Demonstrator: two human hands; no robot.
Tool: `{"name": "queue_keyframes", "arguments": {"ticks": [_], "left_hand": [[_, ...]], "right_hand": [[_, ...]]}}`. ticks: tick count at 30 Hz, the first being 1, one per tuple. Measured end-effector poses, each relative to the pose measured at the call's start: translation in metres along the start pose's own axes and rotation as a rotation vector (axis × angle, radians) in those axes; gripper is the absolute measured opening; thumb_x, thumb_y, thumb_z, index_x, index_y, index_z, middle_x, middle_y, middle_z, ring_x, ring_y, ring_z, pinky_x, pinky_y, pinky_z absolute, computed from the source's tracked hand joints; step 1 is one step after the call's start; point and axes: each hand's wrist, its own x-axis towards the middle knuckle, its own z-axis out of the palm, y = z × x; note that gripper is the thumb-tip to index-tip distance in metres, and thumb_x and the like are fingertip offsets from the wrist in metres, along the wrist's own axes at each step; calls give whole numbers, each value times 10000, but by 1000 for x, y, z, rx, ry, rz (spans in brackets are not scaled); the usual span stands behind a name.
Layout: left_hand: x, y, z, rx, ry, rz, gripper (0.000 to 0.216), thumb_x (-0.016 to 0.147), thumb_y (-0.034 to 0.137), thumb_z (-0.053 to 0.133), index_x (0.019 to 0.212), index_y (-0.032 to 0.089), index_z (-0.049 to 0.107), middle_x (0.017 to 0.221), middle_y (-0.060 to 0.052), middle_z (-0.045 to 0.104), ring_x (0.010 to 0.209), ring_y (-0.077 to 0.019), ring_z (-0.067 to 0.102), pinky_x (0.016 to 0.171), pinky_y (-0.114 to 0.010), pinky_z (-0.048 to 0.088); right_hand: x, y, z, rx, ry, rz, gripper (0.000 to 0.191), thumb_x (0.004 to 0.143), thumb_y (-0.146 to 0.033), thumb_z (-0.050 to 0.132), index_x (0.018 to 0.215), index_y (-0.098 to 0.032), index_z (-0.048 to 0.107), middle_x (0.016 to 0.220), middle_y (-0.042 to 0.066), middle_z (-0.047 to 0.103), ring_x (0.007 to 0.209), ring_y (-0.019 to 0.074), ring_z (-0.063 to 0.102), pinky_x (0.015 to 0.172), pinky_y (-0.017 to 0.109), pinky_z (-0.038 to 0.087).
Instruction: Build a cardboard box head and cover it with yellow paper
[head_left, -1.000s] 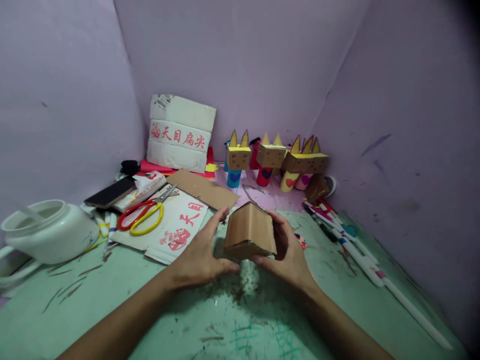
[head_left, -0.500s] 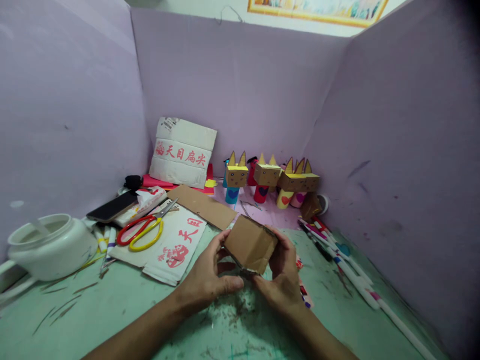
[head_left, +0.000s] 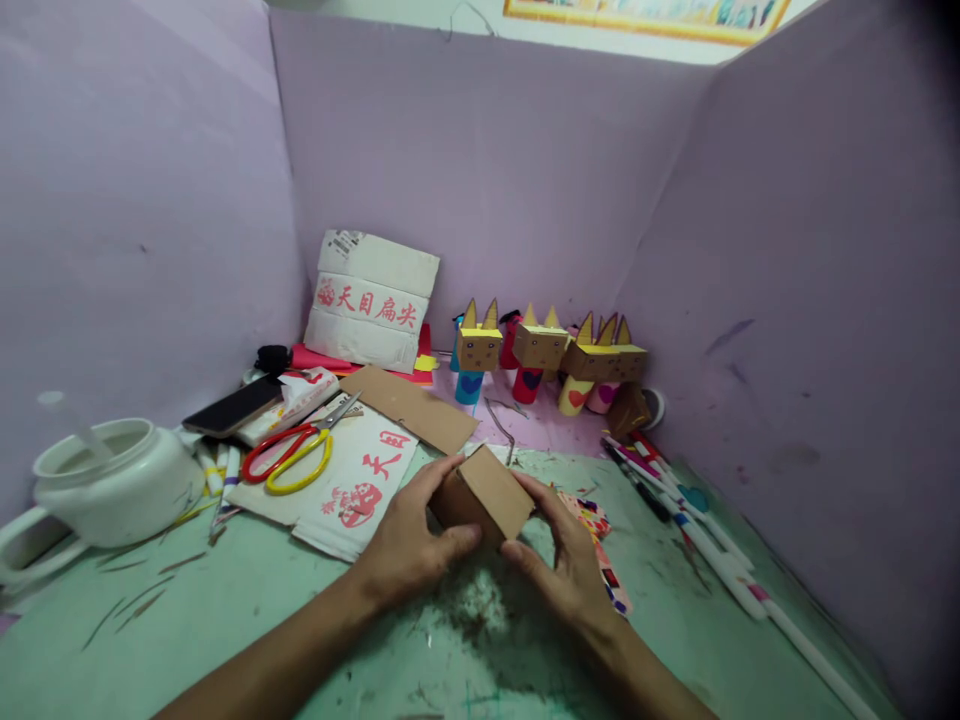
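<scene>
A small brown cardboard box (head_left: pixel 487 492) is held between both hands just above the green work surface (head_left: pixel 225 620). My left hand (head_left: pixel 411 540) wraps its left side, thumb along the front and fingers over the top edge. My right hand (head_left: pixel 564 560) grips its right side, fingers curled round the far face. Cardboard dust and scraps lie under the box.
Red and yellow scissors (head_left: pixel 296 450) lie on printed white cardboard (head_left: pixel 352 480) to the left, near a phone (head_left: pixel 234 407) and a white jar (head_left: pixel 112 482). Several cardboard-headed figures (head_left: pixel 544 350) stand at the back wall. Pens (head_left: pixel 690 520) line the right side, patterned paper (head_left: pixel 596 540) beside my right hand.
The box has been turned and lowered toward the surface, now showing a flat top face. Both hands have stayed on it. The camera has tilted up slightly.
</scene>
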Motion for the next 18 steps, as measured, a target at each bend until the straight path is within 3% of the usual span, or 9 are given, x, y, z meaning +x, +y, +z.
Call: {"name": "queue_keyframes", "arguments": {"ticks": [3, 10, 14, 18], "left_hand": [[1, 2, -5, 31, 25, 11, 686, 678, 324, 720, 1305, 137, 514, 1317, -146, 577, 1217, -346, 511, 1036, -449, 385], [7, 7, -21, -196, 74, 0, 684, 663, 475, 720, 1243, 151, 560, 1269, -146, 590, 1158, -339, 522, 938, -424, 420], [9, 3, -21, -211, 18, -12, 772, 606, 441, 775, 1291, 197, 520, 1355, -129, 526, 1255, -359, 434, 977, -452, 365], [7, 6, -16, -329, -94, -36, 799, 580, 381, 795, 1299, 202, 494, 1335, -115, 562, 1268, -365, 449, 1013, -458, 348]], "right_hand": [[4, -4, -2, 24, 58, 40, 492, 775, -448, 670, 1209, -241, 571, 1190, 98, 639, 1088, 314, 571, 930, 458, 428], [9, -12, 5, 581, 210, 350, 373, 718, -355, 668, 1074, -251, 633, 1056, 53, 700, 1003, 260, 612, 833, 375, 470], [10, -13, 7, 661, 278, 338, 356, 644, -305, 689, 997, -263, 658, 992, 28, 696, 949, 238, 605, 783, 335, 463], [8, -10, 7, 639, 269, 304, 338, 642, -296, 681, 976, -266, 638, 968, 29, 683, 927, 246, 606, 763, 342, 471]]}}
